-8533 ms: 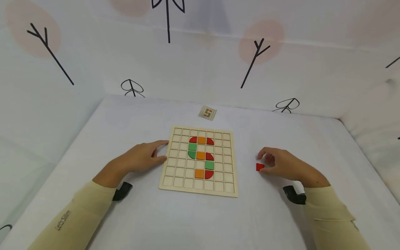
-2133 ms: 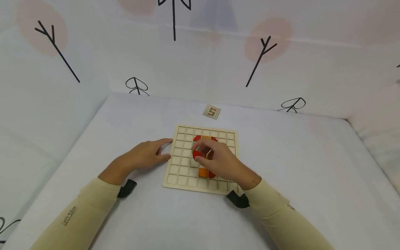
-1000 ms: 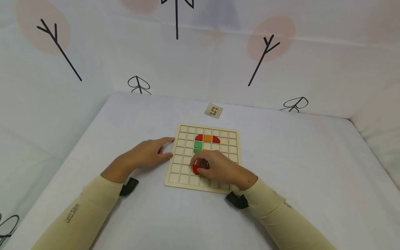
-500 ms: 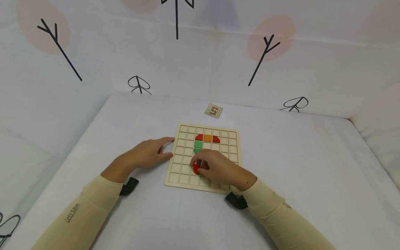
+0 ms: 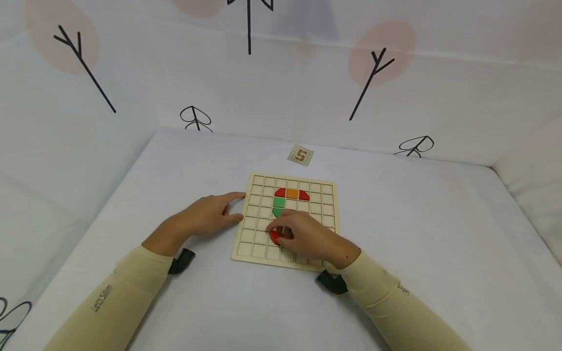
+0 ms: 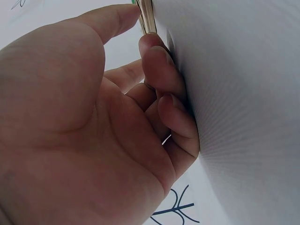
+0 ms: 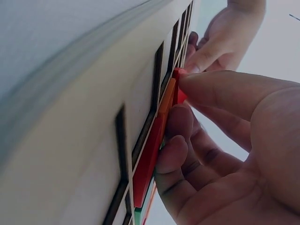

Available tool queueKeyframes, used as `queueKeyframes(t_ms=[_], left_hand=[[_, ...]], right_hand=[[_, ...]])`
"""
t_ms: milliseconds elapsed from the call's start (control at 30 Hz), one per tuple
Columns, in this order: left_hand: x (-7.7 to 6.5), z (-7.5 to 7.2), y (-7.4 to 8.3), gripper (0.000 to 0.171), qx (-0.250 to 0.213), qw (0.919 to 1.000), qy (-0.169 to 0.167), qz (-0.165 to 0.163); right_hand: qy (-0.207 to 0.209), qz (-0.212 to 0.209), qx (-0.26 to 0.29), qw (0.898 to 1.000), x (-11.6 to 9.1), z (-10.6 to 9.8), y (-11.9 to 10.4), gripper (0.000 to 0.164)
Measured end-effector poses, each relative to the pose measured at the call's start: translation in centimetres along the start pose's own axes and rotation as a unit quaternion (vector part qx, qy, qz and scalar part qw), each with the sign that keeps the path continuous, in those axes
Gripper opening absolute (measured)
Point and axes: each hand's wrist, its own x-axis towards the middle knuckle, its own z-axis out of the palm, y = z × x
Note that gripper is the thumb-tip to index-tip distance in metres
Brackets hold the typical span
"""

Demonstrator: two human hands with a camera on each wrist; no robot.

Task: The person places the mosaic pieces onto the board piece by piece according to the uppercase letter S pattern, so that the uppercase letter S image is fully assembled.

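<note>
A pale wooden grid board (image 5: pixel 247 235) lies flat, bearing red, orange and green tiles. My right hand (image 5: pixel 311 237) reaches over its lower part and pinches a red quarter-circle tile (image 5: pixel 274 237) between thumb and fingers, low against the grid. Up close in the right wrist view, that red tile (image 7: pixel 181 96) sits beside an orange tile (image 7: pixel 166 101). The hand hides several tiles in the head view. Along the board's left edge, the thumb and index finger of my left hand (image 5: pixel 206 215) touch the rim; its other fingers are loosely bent on the table.
Behind the board lies a small card (image 5: pixel 300 155) printed with an S-shaped pattern on a grid. Visible near the board's top are a green square tile (image 5: pixel 278 202) and an orange square tile (image 5: pixel 291 193). White cloth (image 5: pixel 417 234) covers the table, and a patterned curtain rises behind.
My right hand took the red tile from the table right of the board and carried it left, then down to the lower grid. In the last half second it barely moves. My left hand stays put.
</note>
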Motion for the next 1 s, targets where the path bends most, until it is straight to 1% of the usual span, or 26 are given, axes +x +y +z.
queueKeyframes(t_ms=[167,500,733,1000], left_hand=[[0.00,0.01,-0.02,0.066,0.001,1.0000,0.003,0.003],[-0.07,0.03,-0.01,0.065,-0.002,1.0000,0.000,-0.006],[-0.01,0.10,-0.10,0.066,-0.002,1.0000,0.000,-0.005],[0.03,0.12,-0.01,0.066,0.003,0.9999,-0.001,-0.010]], right_hand=[[0.002,0.000,-0.001,1.000,0.03,0.09,-0.01,0.026],[0.000,0.000,-0.008,1.000,0.06,0.20,-0.05,0.025],[0.003,0.006,-0.002,1.000,0.00,0.10,-0.14,0.020],[0.001,0.009,-0.004,1.000,-0.07,0.05,-0.24,0.019]])
